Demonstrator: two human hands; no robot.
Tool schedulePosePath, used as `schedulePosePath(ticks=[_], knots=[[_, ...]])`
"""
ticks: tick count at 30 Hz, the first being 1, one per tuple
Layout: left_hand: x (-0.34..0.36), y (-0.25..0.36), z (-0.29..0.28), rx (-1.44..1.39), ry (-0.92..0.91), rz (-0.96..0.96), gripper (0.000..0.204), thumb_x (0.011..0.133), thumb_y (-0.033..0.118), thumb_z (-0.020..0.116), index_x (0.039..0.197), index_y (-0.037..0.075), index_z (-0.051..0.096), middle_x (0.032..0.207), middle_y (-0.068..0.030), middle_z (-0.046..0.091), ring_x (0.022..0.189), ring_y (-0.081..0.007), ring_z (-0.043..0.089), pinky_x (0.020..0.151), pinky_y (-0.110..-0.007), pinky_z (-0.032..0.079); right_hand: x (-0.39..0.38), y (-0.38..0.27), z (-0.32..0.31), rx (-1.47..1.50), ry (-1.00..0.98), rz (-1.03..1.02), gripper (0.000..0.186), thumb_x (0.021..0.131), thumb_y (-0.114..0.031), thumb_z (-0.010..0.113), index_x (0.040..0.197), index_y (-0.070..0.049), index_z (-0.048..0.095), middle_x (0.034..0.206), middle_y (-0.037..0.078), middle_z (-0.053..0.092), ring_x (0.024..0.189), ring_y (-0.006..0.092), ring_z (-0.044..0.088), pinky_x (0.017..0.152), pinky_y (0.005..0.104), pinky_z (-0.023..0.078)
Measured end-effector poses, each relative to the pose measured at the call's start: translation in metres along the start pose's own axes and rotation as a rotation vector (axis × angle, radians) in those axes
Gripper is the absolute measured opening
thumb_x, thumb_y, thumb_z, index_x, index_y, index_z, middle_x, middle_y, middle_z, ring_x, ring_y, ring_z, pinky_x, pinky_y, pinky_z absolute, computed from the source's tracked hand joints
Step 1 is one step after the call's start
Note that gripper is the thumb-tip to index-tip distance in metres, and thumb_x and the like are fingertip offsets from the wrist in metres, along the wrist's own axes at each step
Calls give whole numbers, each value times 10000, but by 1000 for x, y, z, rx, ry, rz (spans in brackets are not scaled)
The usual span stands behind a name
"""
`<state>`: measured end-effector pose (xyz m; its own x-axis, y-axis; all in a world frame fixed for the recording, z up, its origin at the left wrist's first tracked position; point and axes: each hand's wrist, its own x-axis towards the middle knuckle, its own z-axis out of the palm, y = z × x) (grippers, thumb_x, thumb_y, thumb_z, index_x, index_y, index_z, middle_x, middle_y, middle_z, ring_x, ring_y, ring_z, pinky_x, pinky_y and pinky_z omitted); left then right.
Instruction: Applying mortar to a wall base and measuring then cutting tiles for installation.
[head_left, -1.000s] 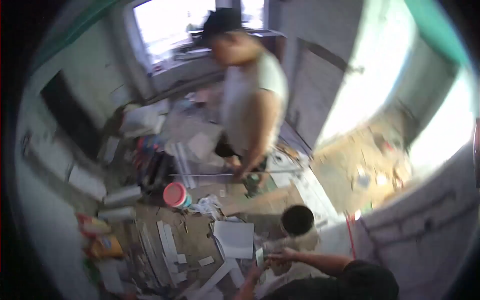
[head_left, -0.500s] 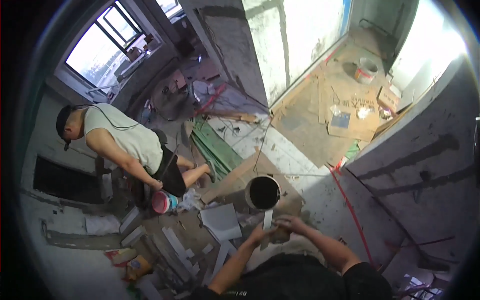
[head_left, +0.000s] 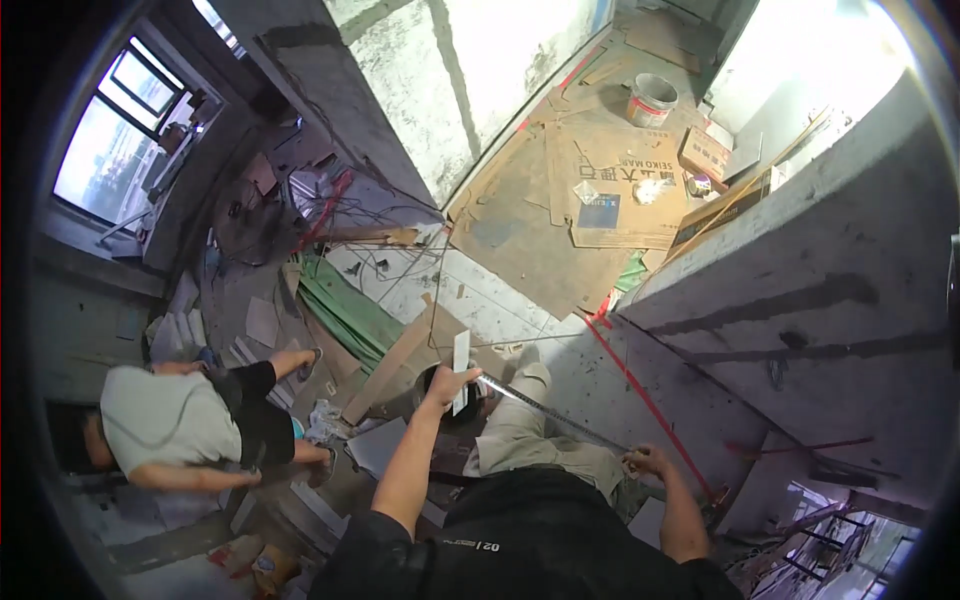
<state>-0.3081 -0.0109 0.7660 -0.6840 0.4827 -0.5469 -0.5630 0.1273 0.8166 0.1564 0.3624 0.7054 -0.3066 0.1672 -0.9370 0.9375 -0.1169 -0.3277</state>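
Observation:
My left hand (head_left: 453,385) is closed around a short flat white strip (head_left: 461,352), held upright over a dark-mouthed bucket (head_left: 428,382). From beside that hand a long, thin, dark band, apparently a tape measure (head_left: 548,410), slants down to the right; its end near the left hand shines. At the band's other end, my right hand (head_left: 648,462) is closed, next to my right thigh. Whatever else sits inside the right fingers is too small to make out. My legs in light trousers (head_left: 535,450) lie beneath the band.
At the left, a co-worker (head_left: 170,425) bends low near the wall. Flattened cardboard (head_left: 540,250) covers the far floor, with another bucket (head_left: 652,100) on it. A green sheet (head_left: 345,310), offcuts and cables litter the left. Red tape (head_left: 650,400) crosses the floor by the right wall.
My hands have moved apart, the left forward with the white strip, the right out to the right, and the dark band now spans them. The view has shifted right; the co-worker bends lower.

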Motion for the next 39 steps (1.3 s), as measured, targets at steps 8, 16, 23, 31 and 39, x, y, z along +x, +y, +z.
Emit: schedulePosePath(ticks=[8, 16, 23, 31, 39], knots=[[251, 59, 92, 293, -49, -51, 387, 946, 300, 789, 1199, 17, 713, 921, -53, 752, 761, -135, 694, 688, -305, 560, 59, -52, 13, -36, 515, -251, 345, 942, -356, 777, 887, -16, 768, 779, 81, 717, 702, 158, 673, 660, 367, 528], [432, 158, 44, 1177, -483, -89, 630, 867, 498, 791, 1216, -18, 696, 1158, -247, 740, 1081, -395, 715, 928, -455, 561, 112, -218, 28, 313, 576, 42, 400, 993, -372, 691, 858, 3, 727, 747, 73, 684, 717, 161, 630, 662, 372, 493], [489, 248, 36, 1500, -903, -264, 516, 859, 431, 783, 1177, 32, 705, 1139, -251, 736, 1075, -399, 710, 912, -485, 549, 128, -376, 17, 505, 731, 6, 404, 1004, -403, 682, 887, -20, 737, 729, 45, 677, 685, 124, 599, 634, 365, 476], [614, 338, 139, 1616, -1028, -241, 428, 869, 262, 715, 1240, 49, 692, 1116, -231, 748, 1014, -358, 722, 885, -445, 547, 203, -403, 37, 595, 603, 265, 403, 946, -460, 713, 975, -66, 795, 893, 186, 763, 891, 312, 768, 790, 420, 571], [635, 482, 237, 1349, -1280, -530, 302, 943, 186, 680, 1182, 3, 658, 953, -118, 694, 783, -202, 599, 745, -372, 509, 238, -442, -22, 651, 728, 194, 399, 952, -440, 697, 910, -54, 786, 829, 150, 760, 794, 270, 749, 730, 403, 555]])
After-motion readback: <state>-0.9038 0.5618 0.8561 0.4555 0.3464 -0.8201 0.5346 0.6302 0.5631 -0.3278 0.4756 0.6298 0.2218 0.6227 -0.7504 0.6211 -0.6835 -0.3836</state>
